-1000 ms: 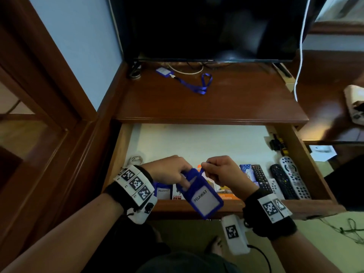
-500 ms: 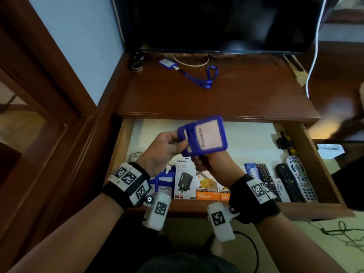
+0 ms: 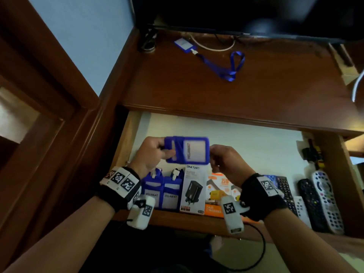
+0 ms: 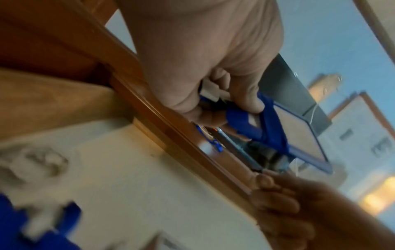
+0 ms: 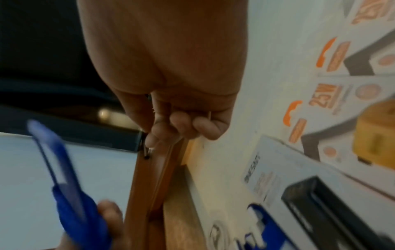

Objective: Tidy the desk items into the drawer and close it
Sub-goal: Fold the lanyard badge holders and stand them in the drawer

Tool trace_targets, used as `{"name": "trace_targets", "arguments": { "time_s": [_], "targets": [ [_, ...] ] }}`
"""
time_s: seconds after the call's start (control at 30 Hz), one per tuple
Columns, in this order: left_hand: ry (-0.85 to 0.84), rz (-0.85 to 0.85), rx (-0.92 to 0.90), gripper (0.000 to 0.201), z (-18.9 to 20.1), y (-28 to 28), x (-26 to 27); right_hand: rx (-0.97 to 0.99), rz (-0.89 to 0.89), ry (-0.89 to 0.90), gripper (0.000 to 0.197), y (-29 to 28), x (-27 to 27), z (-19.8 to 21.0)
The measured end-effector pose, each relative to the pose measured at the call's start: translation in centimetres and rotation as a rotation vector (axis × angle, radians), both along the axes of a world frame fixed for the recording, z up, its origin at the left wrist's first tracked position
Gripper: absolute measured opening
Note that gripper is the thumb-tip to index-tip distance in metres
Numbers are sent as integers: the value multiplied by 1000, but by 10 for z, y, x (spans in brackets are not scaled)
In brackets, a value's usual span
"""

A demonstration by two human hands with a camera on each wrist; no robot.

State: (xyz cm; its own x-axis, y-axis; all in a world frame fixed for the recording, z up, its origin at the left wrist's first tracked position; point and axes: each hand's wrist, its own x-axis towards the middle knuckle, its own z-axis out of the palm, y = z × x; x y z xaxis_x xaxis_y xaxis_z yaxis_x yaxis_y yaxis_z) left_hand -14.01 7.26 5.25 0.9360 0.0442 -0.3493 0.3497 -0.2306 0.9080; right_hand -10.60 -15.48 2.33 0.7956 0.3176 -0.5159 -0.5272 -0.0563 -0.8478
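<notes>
Lowered since half a second ago, the badge holder hangs above the open drawer; your left hand grips its left end, your right hand curls empty just beside it.

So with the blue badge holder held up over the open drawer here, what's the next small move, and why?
Probably lower the blue badge holder into the drawer, next to the two matching badge holders at its front left. The left hand grips its strap-wrapped end; the right hand looks curled at its other edge, holding nothing in the wrist view. Another badge with a lanyard waits on the desk.
</notes>
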Motion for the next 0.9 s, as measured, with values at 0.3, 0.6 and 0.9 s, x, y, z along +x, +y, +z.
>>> {"name": "trace_targets", "arguments": {
  "time_s": [0.3,0.6,0.9],
  "targets": [
    [241,-928,934,29,-27,-7,45,-223,-238,-230,18,-1,154,12],
    [251,-1148,976,18,-64,-40,52,-1116,-31,-361,68,7,236,-17],
    [291,-1166,1048,18,-80,-46,58,-1107,143,-420,74,6,271,-24]
  ]
}}
